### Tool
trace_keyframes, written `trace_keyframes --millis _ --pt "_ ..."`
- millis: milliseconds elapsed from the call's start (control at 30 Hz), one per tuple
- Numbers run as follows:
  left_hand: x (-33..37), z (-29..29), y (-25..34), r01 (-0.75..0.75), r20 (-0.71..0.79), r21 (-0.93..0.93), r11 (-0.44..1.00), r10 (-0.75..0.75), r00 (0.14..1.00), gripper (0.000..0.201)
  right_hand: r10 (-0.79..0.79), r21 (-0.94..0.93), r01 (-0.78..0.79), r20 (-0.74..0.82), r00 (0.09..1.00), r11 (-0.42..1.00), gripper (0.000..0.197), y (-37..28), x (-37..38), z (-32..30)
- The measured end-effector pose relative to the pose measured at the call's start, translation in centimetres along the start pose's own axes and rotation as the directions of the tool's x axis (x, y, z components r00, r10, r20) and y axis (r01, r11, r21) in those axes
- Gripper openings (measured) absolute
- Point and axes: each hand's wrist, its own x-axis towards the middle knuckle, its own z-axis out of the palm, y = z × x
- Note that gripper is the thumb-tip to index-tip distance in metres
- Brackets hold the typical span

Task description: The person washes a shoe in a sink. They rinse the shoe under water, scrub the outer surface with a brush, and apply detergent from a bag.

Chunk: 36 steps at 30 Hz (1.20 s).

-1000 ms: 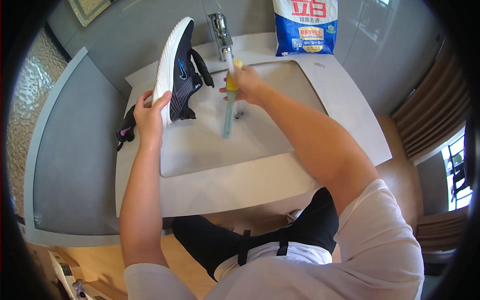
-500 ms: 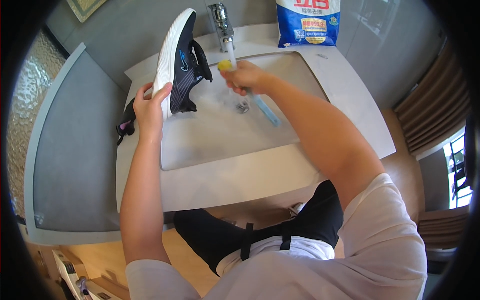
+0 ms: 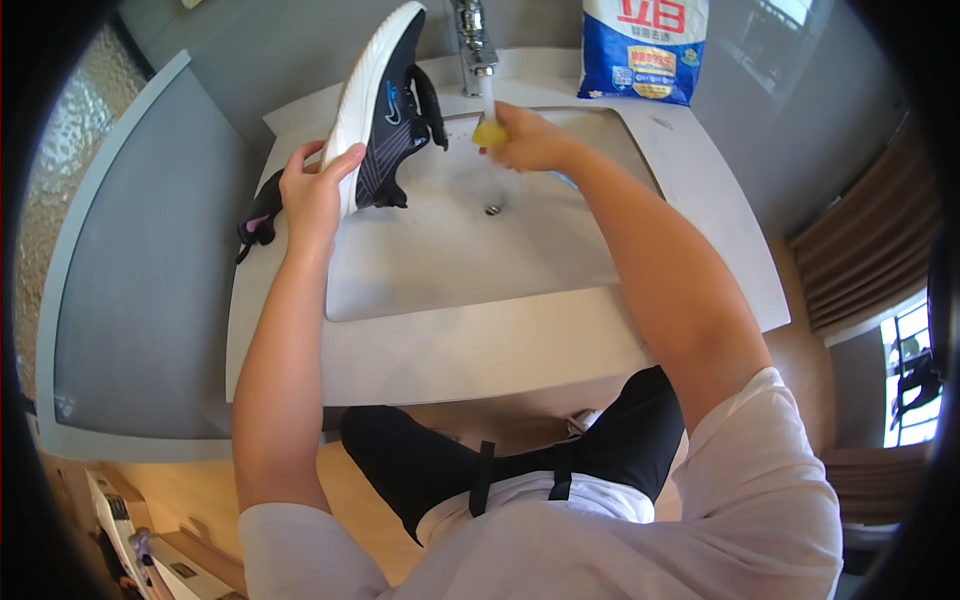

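My left hand (image 3: 312,190) grips a black sneaker (image 3: 392,125) by its thick white sole. The shoe stands tilted on end over the left side of the sink (image 3: 450,265), toe up, with its tongue hanging out. In my right hand (image 3: 537,140) is a brush (image 3: 489,134) with a yellow head and a light blue handle. Its head sits by the water stream falling from the chrome faucet (image 3: 475,55). Most of the handle is hidden behind my hand and forearm. The right fingers are slightly blurred.
A blue and white bag (image 3: 640,55) stands on the counter (image 3: 700,190) at the back right. Left of my left hand lies a black item (image 3: 262,215) with a purple patch, partly covered. A grey panel (image 3: 160,270) borders the counter on the left.
My right hand has turned the brush under the water, so the blue handle shows less. My left hand keeps its grip on the sneaker. The whole view has shifted slightly.
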Motion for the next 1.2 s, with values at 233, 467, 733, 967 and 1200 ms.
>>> trace_keyframes --millis 233,467,733,967,1200 --pt "-0.3 -0.2 0.2 0.006 -0.005 0.060 0.998 -0.006 1.000 0.071 0.041 -0.092 -0.055 -0.146 0.988 0.994 0.036 -3.6 -0.6 0.6" --pt "-0.1 -0.3 0.3 -0.036 -0.006 0.067 0.997 0.036 0.999 0.070 -0.124 -0.404 -0.009 -0.302 0.945 0.915 0.040 -4.7 -1.1 1.8" --pt "-0.2 -0.4 -0.6 -0.026 -0.067 -0.023 0.999 0.025 0.997 0.069 -0.365 -0.222 0.294 -0.435 0.823 0.929 0.040 -2.2 -0.6 2.1" --pt "-0.4 -0.3 0.1 -0.020 -0.047 -0.012 1.000 0.020 0.999 0.074 -0.170 0.071 0.217 -0.412 0.895 0.974 0.049 -1.3 0.4 1.7" --pt "-0.2 -0.8 0.0 0.002 -0.042 0.022 1.000 -0.001 0.999 0.074 0.096 0.736 0.100 -0.220 0.971 0.669 0.031 -4.2 -0.2 3.8"
